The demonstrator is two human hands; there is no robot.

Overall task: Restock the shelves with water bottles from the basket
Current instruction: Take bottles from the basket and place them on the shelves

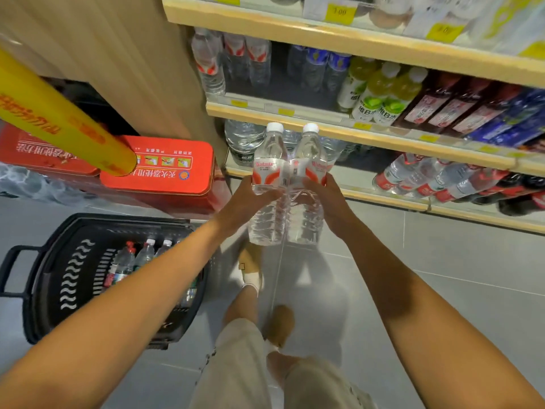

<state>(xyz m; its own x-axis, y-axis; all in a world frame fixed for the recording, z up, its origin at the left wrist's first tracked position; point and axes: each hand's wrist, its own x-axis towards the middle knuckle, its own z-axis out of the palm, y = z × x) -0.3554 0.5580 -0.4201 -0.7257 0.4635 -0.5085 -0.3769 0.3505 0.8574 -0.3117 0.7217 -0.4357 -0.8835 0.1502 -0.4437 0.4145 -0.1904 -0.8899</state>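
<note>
Two clear water bottles with white caps and red-and-white labels stand upright side by side in front of the shelves. My left hand (247, 199) grips the left bottle (269, 160) around its middle. My right hand (327, 199) grips the right bottle (309, 160) the same way. The bottles touch each other, level with the lowest shelf (383, 199). A black basket (73, 278) sits on the floor at the lower left, my left forearm crossing over it. Several more bottles (132, 261) lie inside it.
The shelves hold rows of water, green, dark red and blue drinks; matching red-label water bottles (233, 60) stand on the middle shelf at left. A red fire-extinguisher box (165, 166) and a yellow pole (59, 119) stand left. My legs and shoes are below on grey tiles.
</note>
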